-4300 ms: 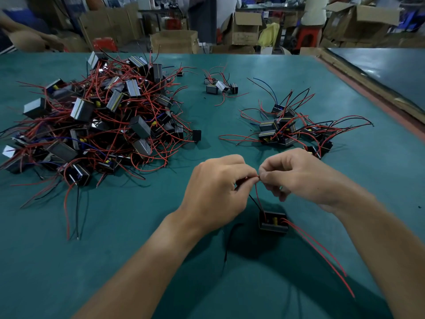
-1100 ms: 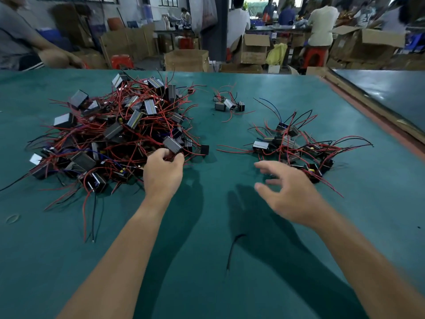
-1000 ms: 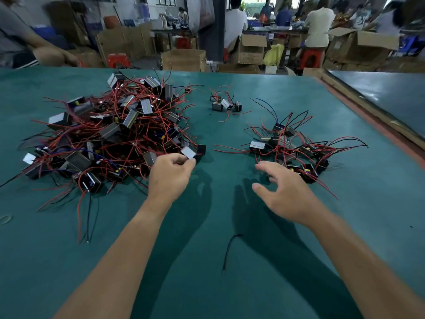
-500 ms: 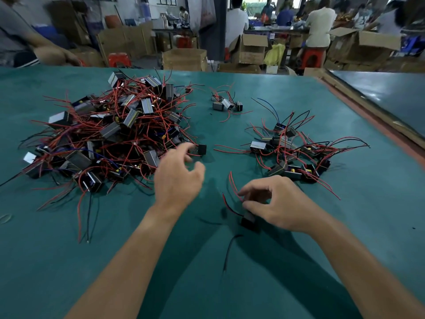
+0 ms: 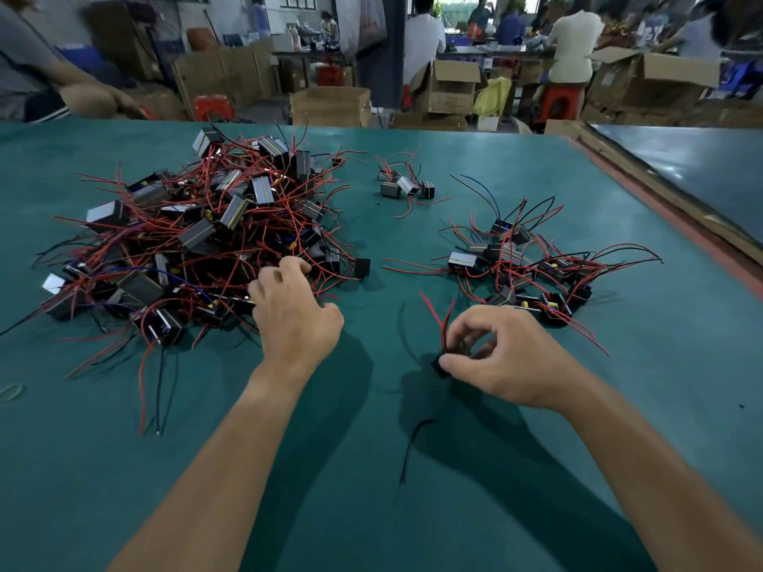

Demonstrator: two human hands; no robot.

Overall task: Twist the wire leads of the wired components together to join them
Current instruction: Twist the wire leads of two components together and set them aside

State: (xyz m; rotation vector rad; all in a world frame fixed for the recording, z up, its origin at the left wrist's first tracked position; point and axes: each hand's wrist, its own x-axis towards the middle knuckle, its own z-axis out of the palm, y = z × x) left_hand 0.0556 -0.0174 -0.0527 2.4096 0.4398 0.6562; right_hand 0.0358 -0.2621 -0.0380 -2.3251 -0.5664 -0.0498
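Right hand [image 5: 503, 357] pinches small blk component [image 5: 438, 368] — red leads [image 5: 444, 338] sticking up.

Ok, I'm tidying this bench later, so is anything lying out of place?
A short black wire lies alone on the green mat, nearer the camera than the right hand, joined to no component.

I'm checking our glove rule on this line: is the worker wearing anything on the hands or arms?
No. The left hand and right hand are bare, with no gloves, rings or wrist strap showing. The left forearm and right forearm are bare too, with no sleeve, watch or band in view.
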